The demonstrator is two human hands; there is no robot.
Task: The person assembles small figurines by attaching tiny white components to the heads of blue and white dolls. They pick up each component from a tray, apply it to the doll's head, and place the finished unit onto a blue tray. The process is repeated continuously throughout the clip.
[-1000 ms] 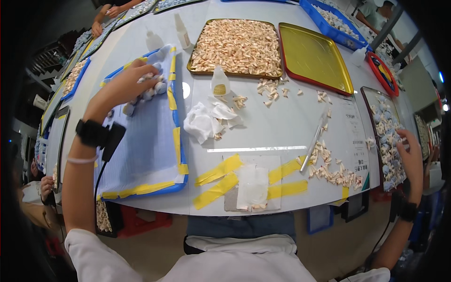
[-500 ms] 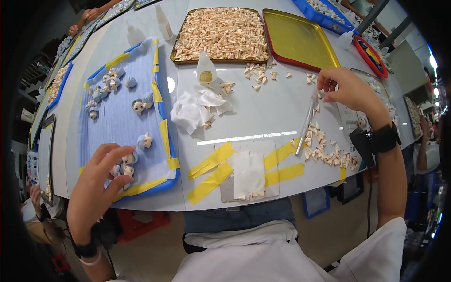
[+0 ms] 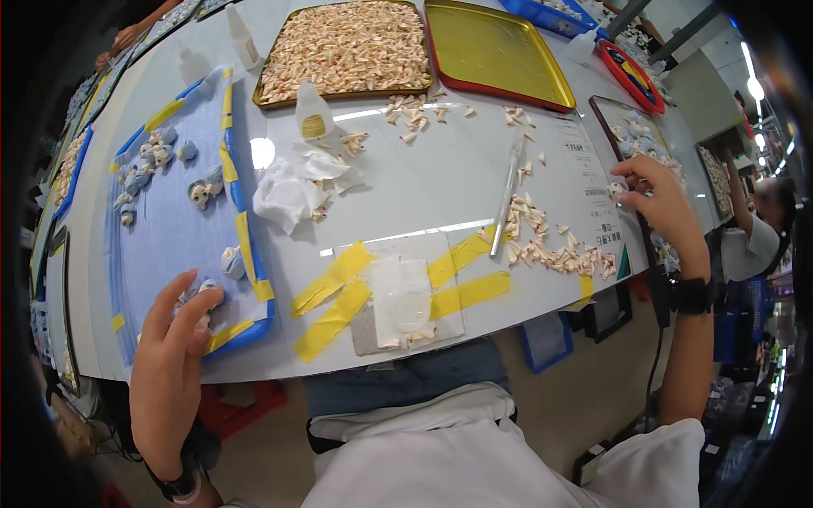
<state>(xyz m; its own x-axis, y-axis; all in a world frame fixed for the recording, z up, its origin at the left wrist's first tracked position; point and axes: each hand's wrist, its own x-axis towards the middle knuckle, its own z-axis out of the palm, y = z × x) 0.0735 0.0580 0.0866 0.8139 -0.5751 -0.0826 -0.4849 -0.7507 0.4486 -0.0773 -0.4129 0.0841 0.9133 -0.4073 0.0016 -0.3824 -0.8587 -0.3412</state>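
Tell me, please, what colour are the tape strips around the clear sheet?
Yellow: the tape strips show best in the head view.

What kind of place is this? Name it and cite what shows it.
Probably a small-parts assembly workshop: a tray heaped with pale pieces, finished figurines on a blue mat, and other workers' trays along the shared table.

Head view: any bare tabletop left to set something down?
Free: the white strip between the crumpled cloth and the pen-like tool, above the yellow tape. Also inside the empty yellow tray. Crowded: the blue mat near the left hand, and pale pieces by the right hand.
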